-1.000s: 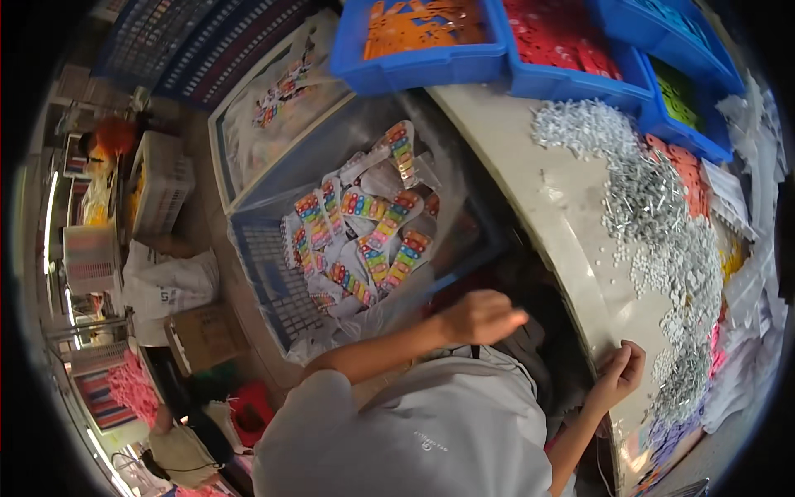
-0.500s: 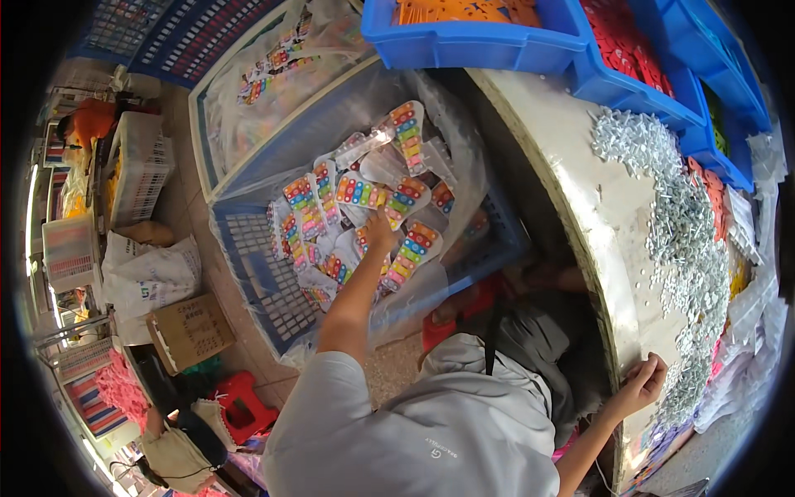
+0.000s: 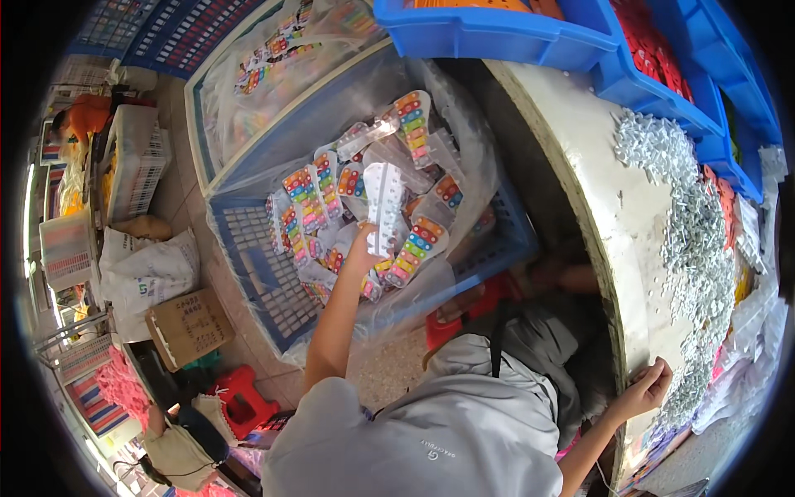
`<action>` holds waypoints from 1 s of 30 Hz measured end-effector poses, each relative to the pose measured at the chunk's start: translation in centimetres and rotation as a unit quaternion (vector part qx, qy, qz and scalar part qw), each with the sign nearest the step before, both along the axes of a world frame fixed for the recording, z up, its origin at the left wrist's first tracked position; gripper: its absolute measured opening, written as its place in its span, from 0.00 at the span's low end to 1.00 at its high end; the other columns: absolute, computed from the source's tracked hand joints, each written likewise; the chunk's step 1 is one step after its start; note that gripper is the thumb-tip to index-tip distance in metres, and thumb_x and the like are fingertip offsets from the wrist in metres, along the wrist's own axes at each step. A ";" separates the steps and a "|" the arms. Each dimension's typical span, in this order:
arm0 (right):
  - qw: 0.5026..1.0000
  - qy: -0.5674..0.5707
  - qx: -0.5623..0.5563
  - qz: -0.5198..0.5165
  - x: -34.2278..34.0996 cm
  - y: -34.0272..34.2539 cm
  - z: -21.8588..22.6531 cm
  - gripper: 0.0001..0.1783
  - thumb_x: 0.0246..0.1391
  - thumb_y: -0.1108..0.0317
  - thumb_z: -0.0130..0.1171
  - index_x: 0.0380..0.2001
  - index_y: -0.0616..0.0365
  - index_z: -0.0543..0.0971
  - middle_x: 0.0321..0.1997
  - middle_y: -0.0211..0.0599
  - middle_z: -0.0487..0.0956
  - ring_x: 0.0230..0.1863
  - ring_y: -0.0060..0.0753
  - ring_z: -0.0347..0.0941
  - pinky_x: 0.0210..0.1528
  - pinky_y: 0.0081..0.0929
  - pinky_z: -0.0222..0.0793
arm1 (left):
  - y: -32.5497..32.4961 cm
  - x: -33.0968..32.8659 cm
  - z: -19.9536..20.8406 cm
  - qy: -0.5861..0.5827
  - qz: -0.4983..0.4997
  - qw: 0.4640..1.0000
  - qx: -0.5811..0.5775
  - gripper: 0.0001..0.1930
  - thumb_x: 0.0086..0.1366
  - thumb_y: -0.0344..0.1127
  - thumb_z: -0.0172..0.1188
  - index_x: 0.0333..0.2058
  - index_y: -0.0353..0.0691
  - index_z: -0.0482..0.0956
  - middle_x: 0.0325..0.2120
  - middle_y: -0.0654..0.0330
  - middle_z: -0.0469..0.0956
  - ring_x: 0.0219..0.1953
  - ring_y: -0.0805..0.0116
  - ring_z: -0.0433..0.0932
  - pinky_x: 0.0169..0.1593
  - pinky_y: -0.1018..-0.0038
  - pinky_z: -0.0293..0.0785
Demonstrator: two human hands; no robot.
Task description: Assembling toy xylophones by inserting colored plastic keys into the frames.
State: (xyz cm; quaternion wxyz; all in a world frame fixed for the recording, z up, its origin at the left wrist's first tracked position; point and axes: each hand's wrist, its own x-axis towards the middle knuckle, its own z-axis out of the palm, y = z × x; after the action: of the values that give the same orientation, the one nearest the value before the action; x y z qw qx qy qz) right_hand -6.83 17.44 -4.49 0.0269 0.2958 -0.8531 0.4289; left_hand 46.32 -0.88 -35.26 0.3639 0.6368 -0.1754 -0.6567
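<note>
My left hand (image 3: 362, 248) reaches into the plastic-lined blue crate and grips the near end of a toy xylophone (image 3: 383, 203), turned so its white underside faces up. Beneath and around it lie several more toy xylophones (image 3: 421, 248) with rainbow-coloured keys, heaped at different angles. On the right, my right hand (image 3: 650, 388) rests by the edge of the pale worktable (image 3: 571, 157), fingers curled together. Whatever it may hold is too small or hidden to make out. Close beside that hand, small silvery metal pieces (image 3: 691, 273) are spread in a long pile.
Behind the blue crate (image 3: 257, 273) stands a second lined crate (image 3: 273, 99) with more colourful toys. Blue bins (image 3: 505, 37) of orange and red parts line the table's far side. At left are a cardboard box (image 3: 190, 329), a white sack (image 3: 149, 273) and a red stool (image 3: 244, 403).
My left hand has taken hold of a xylophone from the heap and turned it white side up. The right hand stays at the table edge. The view has shifted slightly.
</note>
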 end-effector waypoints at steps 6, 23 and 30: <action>1.000 0.000 -0.004 0.013 -0.1 -0.1 -0.3 0.13 0.71 0.62 0.55 0.38 0.60 0.80 0.19 0.19 0.61 0.21 0.11 0.53 0.22 0.16 0.45 | 1.5 -1.1 2.5 0.276 0.054 0.958 0.047 0.24 0.65 0.42 0.54 0.58 0.37 0.73 0.43 0.50 0.82 0.35 0.59 0.80 0.34 0.66 0.74; 1.000 -0.001 -0.019 0.022 0.3 -0.2 -0.3 0.13 0.72 0.63 0.54 0.38 0.62 0.79 0.19 0.20 0.60 0.21 0.12 0.53 0.23 0.17 0.46 | 0.6 -6.0 4.2 -0.544 -0.085 0.799 -0.241 0.50 0.45 0.31 0.72 0.68 0.38 0.57 0.55 0.38 0.70 0.57 0.35 0.69 0.61 0.48 0.65; 1.000 -0.006 -0.015 0.022 0.4 -0.3 -0.6 0.13 0.72 0.63 0.54 0.38 0.62 0.79 0.20 0.20 0.60 0.21 0.12 0.52 0.23 0.17 0.46 | 0.4 -7.0 3.9 -0.570 -0.048 0.786 -0.234 0.51 0.46 0.35 0.76 0.67 0.37 0.58 0.51 0.42 0.71 0.54 0.38 0.70 0.59 0.49 0.65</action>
State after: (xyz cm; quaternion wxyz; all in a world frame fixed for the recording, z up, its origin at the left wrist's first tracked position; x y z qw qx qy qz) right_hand -6.41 17.15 -5.09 0.0168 0.3120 -0.8398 0.4439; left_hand 39.30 -0.53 -31.33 0.3035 0.7813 -0.5297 -0.1302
